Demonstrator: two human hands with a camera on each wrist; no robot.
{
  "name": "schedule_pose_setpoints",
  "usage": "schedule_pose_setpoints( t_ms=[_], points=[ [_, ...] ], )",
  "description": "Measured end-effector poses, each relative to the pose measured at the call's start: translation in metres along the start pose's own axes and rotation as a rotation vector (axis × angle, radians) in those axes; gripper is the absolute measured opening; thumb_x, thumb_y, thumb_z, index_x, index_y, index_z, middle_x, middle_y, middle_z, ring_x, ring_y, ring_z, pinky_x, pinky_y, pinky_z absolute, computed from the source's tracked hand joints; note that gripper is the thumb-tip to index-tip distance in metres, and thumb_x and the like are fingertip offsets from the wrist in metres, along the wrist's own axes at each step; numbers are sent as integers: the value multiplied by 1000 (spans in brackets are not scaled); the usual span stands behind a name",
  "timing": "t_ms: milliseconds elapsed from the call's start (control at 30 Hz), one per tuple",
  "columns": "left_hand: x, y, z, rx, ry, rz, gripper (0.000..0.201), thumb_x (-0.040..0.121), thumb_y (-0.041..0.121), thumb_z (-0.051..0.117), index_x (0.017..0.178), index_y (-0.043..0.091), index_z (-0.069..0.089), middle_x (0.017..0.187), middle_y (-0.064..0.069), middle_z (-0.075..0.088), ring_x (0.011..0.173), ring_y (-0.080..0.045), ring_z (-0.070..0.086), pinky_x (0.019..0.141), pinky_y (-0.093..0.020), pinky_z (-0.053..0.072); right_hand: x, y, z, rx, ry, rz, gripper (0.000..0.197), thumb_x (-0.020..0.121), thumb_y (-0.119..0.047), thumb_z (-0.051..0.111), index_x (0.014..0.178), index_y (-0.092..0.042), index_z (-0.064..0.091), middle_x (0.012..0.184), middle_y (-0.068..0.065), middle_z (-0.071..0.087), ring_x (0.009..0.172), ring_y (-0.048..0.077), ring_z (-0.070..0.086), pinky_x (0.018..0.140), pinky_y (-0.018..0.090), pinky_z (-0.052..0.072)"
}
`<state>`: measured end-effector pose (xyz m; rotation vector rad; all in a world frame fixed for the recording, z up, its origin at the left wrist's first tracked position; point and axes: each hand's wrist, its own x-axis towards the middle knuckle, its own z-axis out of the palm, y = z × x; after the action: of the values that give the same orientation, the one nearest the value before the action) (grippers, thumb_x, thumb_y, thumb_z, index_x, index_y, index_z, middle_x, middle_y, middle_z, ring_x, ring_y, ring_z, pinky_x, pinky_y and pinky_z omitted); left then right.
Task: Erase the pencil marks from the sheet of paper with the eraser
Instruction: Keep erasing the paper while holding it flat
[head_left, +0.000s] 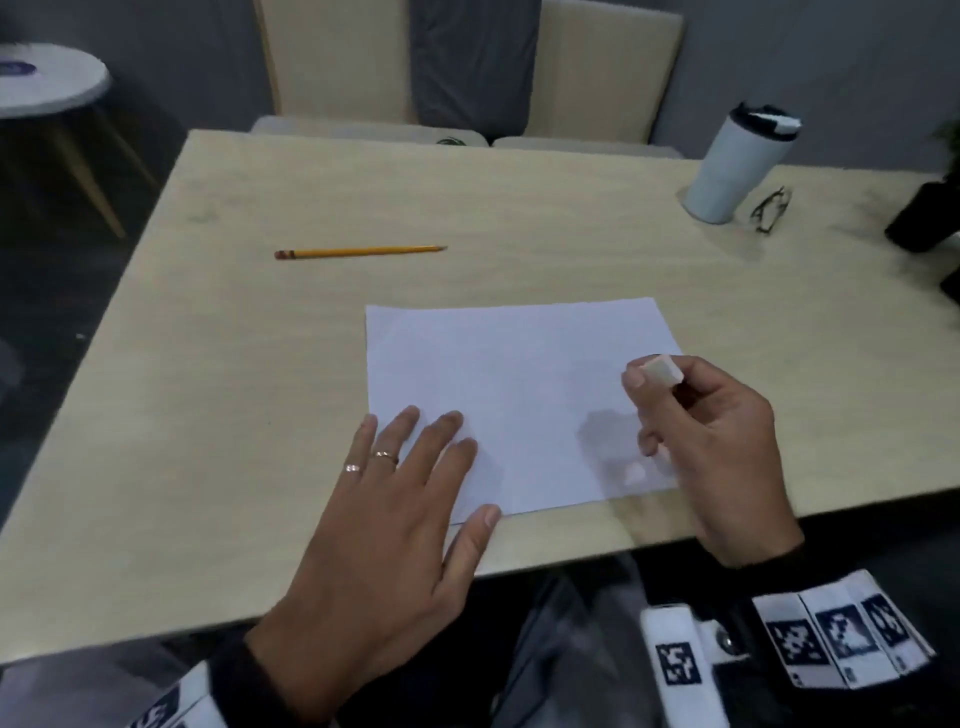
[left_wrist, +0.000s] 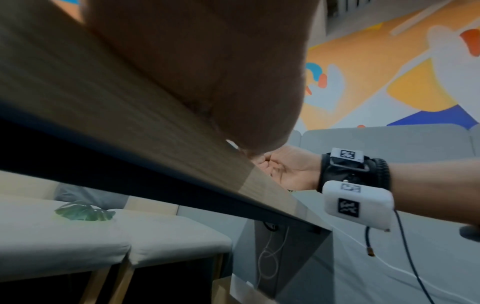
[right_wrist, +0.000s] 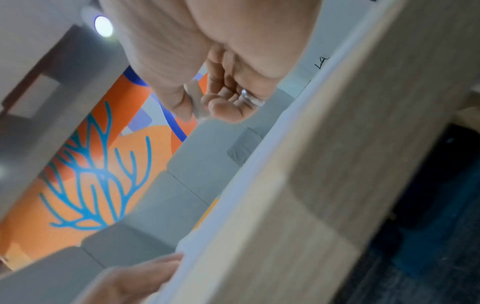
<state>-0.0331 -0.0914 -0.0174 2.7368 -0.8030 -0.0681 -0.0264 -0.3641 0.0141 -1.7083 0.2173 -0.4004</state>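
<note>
The right hand (head_left: 711, 441) pinches the white eraser (head_left: 661, 371), lifted above the sheet of paper (head_left: 519, 395) – pinned to the table (head_left: 234, 364) by the flat, open left hand (head_left: 384, 525) – so next, probably, lowering it to rub.

Head cam looks down and fwd from above the table's (head_left: 208, 364) near edge, taking in the whole top with both hands. Left wrist cam sits low at that same edge (left_wrist: 155, 164), very close under the palm, facing across toward the right hand (left_wrist: 288, 170). Right wrist cam, also close, looks along the table (right_wrist: 337, 185) toward the left hand (right_wrist: 135, 275).
</note>
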Motion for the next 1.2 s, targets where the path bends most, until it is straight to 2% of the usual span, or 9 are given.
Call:
schedule_pose_setpoints(
  t_ms=[167,367,533,633,700,833,967,1067,1200],
  points=[
    [7,3,9,52,45,11,54,106,50,36,134,9,59,166,-12,38,159,-30,25,125,-53,27,-31,-4,-1,96,-58,105,22,91,-30,73,101,-11,77,93,5,73,80,17,64,67,26,55],
    [9,2,11,33,42,4,63,106,56,32,144,12,56,172,-6,28,161,-26,21,125,-51,25,-23,-8,11,243,-44,310,21,93,-31,67,102,-12,69,68,5,57,52,15,49,48,23,41],
    [7,2,8,28,15,-1,67,107,60,29,157,18,46,174,-4,22,162,-26,15,128,-49,18,-21,4,14,-12,-32,56,21,97,-26,69,106,-6,70,75,16,60,65,22,57,54,30,50],
    [8,3,7,40,-7,-2,69,108,61,26,160,19,42,175,-4,19,163,-26,12,128,-49,18,-21,12,13,-155,-27,-47,16,97,-19,72,108,-8,76,108,18,68,87,9,65,69,28,56],
    [7,3,6,40,-14,-1,73,107,65,22,164,21,34,176,-3,15,163,-25,8,129,-50,17,-20,12,13,-226,-11,-73,14,96,-15,76,108,-10,80,114,19,65,83,1,60,71,20,51],
    [7,4,4,48,-31,2,86,102,77,15,169,23,17,176,-1,4,163,-24,-2,131,-50,13,-22,5,13,-215,45,-84,8,94,-16,80,102,-14,79,88,0,75,74,9,63,71,23,53],
    [8,5,3,64,-66,-4,93,98,83,12,169,22,9,176,-2,-3,163,-25,-9,131,-51,10,-41,4,36,-398,-121,-154,11,94,-16,82,86,-20,76,71,-2,68,61,11,56,62,23,47],
    [8,6,2,78,-67,-6,90,101,79,14,169,21,12,177,-3,0,163,-26,-6,131,-51,12,-44,10,41,-532,-204,-187,16,94,-20,82,79,-23,74,73,-5,65,70,18,60,67,33,49],
    [8,6,2,67,-66,-5,86,102,76,14,169,22,12,177,-2,-2,163,-24,-8,131,-51,10,-24,14,16,-629,-87,-149,18,92,-30,81,76,-25,75,73,-8,68,80,23,61,75,48,52]
  ],
)
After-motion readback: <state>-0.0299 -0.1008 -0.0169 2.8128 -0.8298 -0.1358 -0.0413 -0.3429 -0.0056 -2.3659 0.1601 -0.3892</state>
